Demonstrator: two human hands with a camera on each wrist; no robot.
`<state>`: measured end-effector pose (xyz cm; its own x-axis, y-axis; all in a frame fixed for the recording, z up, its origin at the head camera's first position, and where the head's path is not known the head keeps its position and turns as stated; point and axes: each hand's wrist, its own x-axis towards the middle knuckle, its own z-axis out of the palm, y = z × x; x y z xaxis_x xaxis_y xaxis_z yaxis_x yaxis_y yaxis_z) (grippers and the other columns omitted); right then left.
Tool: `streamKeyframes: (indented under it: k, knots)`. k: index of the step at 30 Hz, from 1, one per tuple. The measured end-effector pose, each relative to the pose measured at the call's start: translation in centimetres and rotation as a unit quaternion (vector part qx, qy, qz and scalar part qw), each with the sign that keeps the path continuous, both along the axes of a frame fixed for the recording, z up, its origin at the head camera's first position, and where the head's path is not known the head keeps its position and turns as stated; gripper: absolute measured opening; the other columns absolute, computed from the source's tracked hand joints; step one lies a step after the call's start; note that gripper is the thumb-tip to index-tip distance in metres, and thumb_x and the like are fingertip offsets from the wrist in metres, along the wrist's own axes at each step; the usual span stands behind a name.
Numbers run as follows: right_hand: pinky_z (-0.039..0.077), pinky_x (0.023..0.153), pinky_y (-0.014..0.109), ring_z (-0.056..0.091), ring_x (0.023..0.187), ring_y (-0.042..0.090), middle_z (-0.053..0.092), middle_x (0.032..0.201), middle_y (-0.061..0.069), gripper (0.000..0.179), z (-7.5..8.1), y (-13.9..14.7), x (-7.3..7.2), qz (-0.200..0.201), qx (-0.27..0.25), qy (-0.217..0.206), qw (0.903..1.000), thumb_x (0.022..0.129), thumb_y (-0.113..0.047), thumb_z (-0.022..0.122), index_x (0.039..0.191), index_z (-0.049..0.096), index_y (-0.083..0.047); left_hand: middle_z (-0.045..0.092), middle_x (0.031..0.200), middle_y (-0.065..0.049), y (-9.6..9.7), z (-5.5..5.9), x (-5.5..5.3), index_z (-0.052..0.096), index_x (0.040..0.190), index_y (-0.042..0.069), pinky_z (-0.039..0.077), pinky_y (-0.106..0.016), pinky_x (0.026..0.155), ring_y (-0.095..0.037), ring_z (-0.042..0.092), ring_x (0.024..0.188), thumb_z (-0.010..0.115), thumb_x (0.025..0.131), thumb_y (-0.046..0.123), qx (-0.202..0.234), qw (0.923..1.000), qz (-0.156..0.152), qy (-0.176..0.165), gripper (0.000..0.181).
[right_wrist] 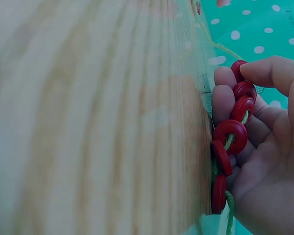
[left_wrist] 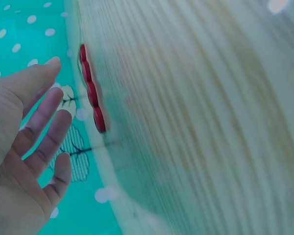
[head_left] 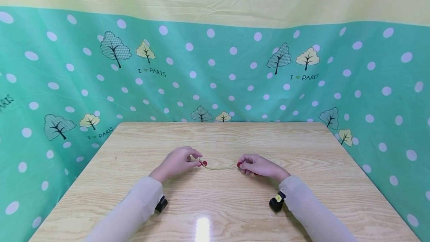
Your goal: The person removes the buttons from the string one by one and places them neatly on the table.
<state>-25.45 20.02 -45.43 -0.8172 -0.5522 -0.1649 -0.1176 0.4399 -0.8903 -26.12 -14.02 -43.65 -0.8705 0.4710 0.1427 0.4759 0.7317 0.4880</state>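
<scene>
My right hand (right_wrist: 264, 142) pinches a round red button (right_wrist: 239, 70) between thumb and fingertips. Below it several more red buttons (right_wrist: 231, 137) hang in a chain along the palm, threaded on a green string (right_wrist: 230, 210). From this hand the string (head_left: 218, 168) runs in a shallow curve across the table towards my left hand (head_left: 178, 161). The left hand (left_wrist: 34, 142) holds nothing, its fingers loosely bent and spread. Just past its fingertips, a row of loose-looking red buttons (left_wrist: 91, 93) lies on the tabletop, mostly hidden by the fingers in the head view.
The hands work over the middle of a light wooden table (head_left: 215, 137). A green and yellow dotted cloth (head_left: 231, 77) hangs behind it and along both sides. Black wrist cameras (head_left: 277, 202) sit below the forearms, and light glares off the near tabletop.
</scene>
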Motion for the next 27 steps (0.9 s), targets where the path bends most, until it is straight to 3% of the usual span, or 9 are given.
streamKeyframes:
  k: [13,27]
  knots:
    - [0.041,0.056,0.024,0.053,0.072,0.017,0.064,0.091,0.007,0.021,0.1,0.0,0.0,0.006,0.0,0.009,0.9999,0.103,-0.021,0.057,0.112,0.063,-0.003,0.069,0.099,0.006,2.6,-0.1,-0.2,0.075,0.111,0.017,0.052,-0.032,0.074,-0.012,0.064,0.084,0.076,0.091,0.021,-0.001,0.9985,-0.054,0.006,0.02]
    - [0.043,0.057,0.027,0.056,0.072,0.017,0.066,0.091,0.004,0.022,0.2,0.0,-0.2,-0.002,0.023,0.018,0.9996,0.102,-0.027,0.059,0.111,0.066,-0.009,0.071,0.106,0.007,6.4,0.0,0.0,0.075,0.113,0.018,0.052,-0.028,0.08,-0.009,0.064,0.091,0.075,0.092,0.024,0.011,0.9957,-0.092,0.005,0.022]
